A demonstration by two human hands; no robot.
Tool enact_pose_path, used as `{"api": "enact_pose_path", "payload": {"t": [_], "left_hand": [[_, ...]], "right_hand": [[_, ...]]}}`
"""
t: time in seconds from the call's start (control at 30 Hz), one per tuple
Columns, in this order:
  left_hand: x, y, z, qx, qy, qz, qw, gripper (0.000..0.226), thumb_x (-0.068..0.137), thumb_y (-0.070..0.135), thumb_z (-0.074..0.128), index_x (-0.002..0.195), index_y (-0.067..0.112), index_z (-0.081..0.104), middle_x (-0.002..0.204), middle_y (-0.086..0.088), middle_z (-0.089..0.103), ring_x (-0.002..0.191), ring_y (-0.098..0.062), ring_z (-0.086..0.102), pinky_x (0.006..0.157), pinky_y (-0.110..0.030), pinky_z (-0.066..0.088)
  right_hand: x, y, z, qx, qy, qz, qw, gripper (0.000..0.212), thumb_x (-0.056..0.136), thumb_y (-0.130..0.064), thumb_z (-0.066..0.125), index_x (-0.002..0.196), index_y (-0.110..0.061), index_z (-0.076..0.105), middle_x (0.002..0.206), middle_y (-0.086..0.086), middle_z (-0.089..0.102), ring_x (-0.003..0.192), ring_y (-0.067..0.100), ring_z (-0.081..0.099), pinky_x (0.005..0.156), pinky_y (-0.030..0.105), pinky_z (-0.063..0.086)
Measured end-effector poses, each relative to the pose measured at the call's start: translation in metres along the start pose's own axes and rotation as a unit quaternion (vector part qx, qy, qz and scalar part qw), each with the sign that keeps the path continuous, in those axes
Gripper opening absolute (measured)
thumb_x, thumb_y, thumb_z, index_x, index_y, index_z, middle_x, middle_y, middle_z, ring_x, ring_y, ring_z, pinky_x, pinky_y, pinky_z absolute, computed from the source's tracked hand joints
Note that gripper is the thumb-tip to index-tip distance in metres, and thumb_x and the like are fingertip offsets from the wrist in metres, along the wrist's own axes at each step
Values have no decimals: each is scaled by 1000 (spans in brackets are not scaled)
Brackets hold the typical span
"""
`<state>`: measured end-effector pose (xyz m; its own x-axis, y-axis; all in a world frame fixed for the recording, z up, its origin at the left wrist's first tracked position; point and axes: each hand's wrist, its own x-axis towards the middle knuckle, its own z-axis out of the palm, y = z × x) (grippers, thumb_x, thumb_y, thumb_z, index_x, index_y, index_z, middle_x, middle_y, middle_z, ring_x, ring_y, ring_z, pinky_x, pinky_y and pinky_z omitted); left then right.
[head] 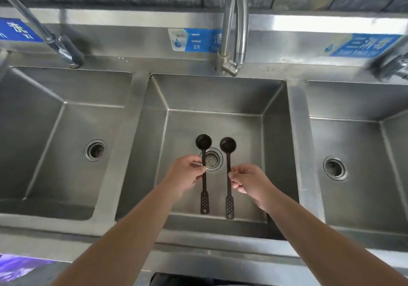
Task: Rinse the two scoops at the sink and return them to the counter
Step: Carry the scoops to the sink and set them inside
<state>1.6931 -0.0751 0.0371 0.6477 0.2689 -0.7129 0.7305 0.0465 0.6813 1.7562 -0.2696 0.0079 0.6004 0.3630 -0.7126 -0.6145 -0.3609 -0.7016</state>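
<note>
Two dark long-handled scoops hang side by side over the middle basin (220, 95) of a steel sink. My left hand (185, 175) pinches the handle of the left scoop (203, 142) about midway. My right hand (249, 180) pinches the handle of the right scoop (228, 145) the same way. Both bowls point away from me, above the drain (212, 160). The curved tap (235, 27) stands behind the basin, and I see no water running from it.
A left basin (55, 120) and a right basin (364, 131) flank the middle one, each with its own drain. Other taps reach in at the far left (55, 40) and far right (388, 65). Blue labels line the backsplash. The steel front rim (198, 246) runs below my arms.
</note>
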Motion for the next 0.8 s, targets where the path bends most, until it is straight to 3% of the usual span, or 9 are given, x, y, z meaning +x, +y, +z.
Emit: {"api": "enact_pose_path", "payload": {"t": [0.13, 0.3, 0.43, 0.5, 0.67, 0.8], "left_hand": [[59, -16, 1, 19, 4, -27, 999, 21, 88, 7, 65, 87, 27, 63, 87, -6, 66, 59, -9, 62, 49, -21, 41], [128, -49, 5, 39, 9, -59, 997, 18, 88, 7, 63, 102, 17, 68, 87, -6, 68, 59, -11, 64, 47, -21, 43], [171, -77, 8, 71, 1, -52, 996, 22, 89, 8, 61, 110, 13, 65, 90, -4, 65, 67, -12, 63, 43, -10, 41], [188, -91, 11, 89, 4, -53, 995, 21, 90, 9, 61, 110, 13, 65, 87, -2, 65, 66, -12, 63, 44, -12, 41], [222, -115, 20, 115, 10, -48, 992, 19, 89, 11, 61, 106, 17, 66, 89, -5, 68, 83, -27, 70, 65, -28, 49], [243, -127, 28, 123, 17, -36, 992, 18, 87, 8, 62, 103, 13, 67, 77, 0, 62, 77, -23, 62, 81, -39, 54]], "right_hand": [[56, 14, 1, -29, 26, 23, 999, 9, 88, -7, 63, 82, -3, 68, 60, 3, 55, 52, 13, 44, 49, 23, 33], [123, 40, 4, -24, 59, 49, 997, 9, 88, -4, 65, 80, -7, 68, 63, 3, 58, 45, 7, 43, 43, 16, 35], [164, 67, 9, -72, 64, 73, 993, 14, 88, -11, 66, 75, -11, 69, 66, 6, 58, 48, 11, 40, 50, 24, 32], [179, 80, 12, -71, 70, 84, 991, 13, 88, -10, 66, 76, -11, 69, 67, 8, 55, 47, 12, 36, 49, 25, 29], [206, 106, 11, -82, 69, 91, 990, 30, 88, -10, 65, 59, -17, 62, 52, -6, 49, 45, 8, 37, 42, 20, 29], [220, 120, 3, -102, 82, 84, 988, 35, 87, -10, 65, 54, -18, 58, 52, -9, 48, 51, 10, 39, 48, 22, 31]]}}
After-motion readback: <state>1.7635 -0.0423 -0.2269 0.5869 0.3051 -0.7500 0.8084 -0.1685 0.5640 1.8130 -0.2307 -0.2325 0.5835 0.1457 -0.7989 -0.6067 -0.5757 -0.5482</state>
